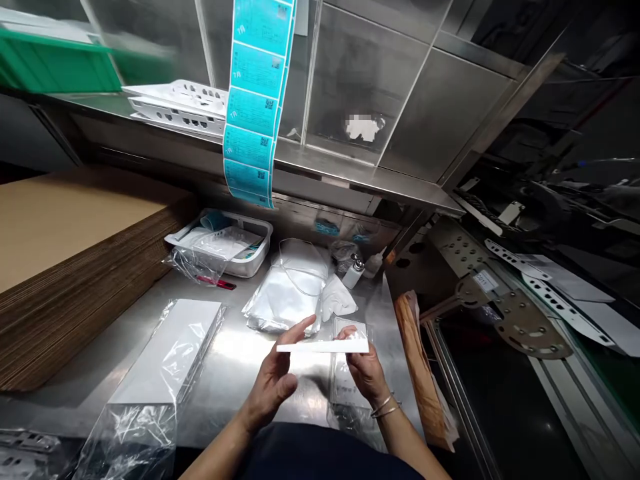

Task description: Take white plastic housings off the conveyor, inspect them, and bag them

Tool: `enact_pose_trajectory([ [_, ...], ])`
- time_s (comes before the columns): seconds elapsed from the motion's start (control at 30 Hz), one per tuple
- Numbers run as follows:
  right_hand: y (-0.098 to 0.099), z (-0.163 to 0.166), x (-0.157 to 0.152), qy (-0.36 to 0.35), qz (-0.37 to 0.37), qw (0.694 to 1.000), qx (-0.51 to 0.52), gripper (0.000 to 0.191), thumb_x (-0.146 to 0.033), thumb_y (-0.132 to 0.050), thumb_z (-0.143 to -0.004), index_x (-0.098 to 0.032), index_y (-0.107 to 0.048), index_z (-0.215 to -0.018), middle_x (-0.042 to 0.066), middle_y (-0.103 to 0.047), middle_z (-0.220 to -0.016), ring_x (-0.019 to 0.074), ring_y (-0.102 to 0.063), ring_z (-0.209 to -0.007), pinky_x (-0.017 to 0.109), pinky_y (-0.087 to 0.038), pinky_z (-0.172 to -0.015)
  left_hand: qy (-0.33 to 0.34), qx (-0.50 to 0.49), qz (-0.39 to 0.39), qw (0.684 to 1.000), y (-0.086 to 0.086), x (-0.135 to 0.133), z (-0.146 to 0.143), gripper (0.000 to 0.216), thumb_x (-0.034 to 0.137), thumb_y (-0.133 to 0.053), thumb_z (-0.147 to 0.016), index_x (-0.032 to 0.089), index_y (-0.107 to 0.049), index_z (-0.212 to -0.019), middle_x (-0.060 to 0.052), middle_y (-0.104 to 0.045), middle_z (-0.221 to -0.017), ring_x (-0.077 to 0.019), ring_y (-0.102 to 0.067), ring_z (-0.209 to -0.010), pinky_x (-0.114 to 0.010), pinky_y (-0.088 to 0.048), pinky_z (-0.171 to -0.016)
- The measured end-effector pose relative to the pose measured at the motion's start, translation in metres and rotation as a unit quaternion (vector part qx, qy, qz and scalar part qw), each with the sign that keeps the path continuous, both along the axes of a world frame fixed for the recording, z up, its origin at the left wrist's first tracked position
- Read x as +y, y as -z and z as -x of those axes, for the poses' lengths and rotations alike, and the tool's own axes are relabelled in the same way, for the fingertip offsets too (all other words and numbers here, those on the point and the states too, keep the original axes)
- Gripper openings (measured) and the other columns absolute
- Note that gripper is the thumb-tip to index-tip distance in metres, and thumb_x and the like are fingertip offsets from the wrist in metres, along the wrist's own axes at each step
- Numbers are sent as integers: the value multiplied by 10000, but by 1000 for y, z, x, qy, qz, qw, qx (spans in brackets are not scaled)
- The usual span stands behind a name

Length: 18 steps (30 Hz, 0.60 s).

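Both hands hold a thin white flat panel (325,347) level, edge-on to me, above the steel bench (240,373). My left hand (275,380) pinches its left end, forefinger stretched along the far side and thumb under. My right hand (367,370), with bangles at the wrist, grips the right end. A clear plastic bag (345,393) lies on the bench just under and behind the panel. To the left lies a white box in a clear bag (165,367).
A pile of clear bags (290,293) and a white tray of bagged items (225,243) sit further back. Stacked cardboard (75,267) fills the left. A blue label strip (257,100) hangs from the shelf. White perforated plates (180,107) rest above. A conveyor with metal parts (520,313) runs at right.
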State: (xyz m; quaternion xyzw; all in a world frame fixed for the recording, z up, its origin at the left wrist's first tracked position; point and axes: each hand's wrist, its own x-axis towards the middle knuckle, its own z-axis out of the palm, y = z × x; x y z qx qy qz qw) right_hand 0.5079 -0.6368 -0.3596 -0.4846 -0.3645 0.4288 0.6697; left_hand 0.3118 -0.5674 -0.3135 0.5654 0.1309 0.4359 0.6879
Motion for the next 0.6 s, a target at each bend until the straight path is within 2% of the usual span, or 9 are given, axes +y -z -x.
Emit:
enact_pose_trajectory([
  [0.1,-5,2,0,-15,-17,1000,6,278,-381,-736,-684,-289,-690,-941,28,-530,-944,200,-512,-945,351,-394,-920,-6,-9,15,1000,-4,-1,1,682,686,-501,-769,233,-553,-1277,-102,-388,-1445,-360,-236,-1363,-476,-181,-1125],
  [0.2,-8,4,1,-17,-31,999,16,265,-338,-738,-684,-324,-700,-945,17,-515,-948,192,-516,-929,355,-401,-911,-10,-25,52,998,-3,-2,1,689,701,-431,-794,223,-558,-1273,-107,-413,-1429,-356,-250,-1359,-479,-170,-1128],
  [0.33,-9,1,4,-24,-35,998,40,254,-308,-757,-669,-301,-709,-919,6,-541,-946,173,-531,-922,327,-407,-909,-10,-40,56,998,-4,-4,-2,639,673,-392,-831,224,-585,-1242,-95,-442,-1411,-340,-270,-1355,-462,-181,-1130],
  [0.43,-10,-1,3,-30,-10,994,103,299,-335,-771,-661,-272,-692,-942,7,-608,-969,167,-564,-909,306,-432,-882,-50,32,81,995,-16,-1,-9,521,569,-430,-879,226,-583,-1241,-76,-526,-1339,-302,-353,-1318,-407,-266,-1105],
  [0.53,-15,1,-2,-74,85,974,195,339,-354,-740,-711,-243,-658,-1021,32,-670,-1006,182,-614,-892,323,-474,-850,-64,136,182,972,-26,18,-20,461,485,-496,-886,193,-581,-1233,-75,-614,-1222,-279,-478,-1220,-355,-386,-1023],
  [0.6,-21,7,-4,-118,141,947,262,387,-410,-696,-756,-199,-638,-1074,67,-682,-1038,208,-632,-922,345,-500,-840,-12,138,311,940,-25,36,-27,467,472,-506,-882,140,-592,-1199,-103,-664,-1117,-290,-565,-1114,-368,-455,-948],
])
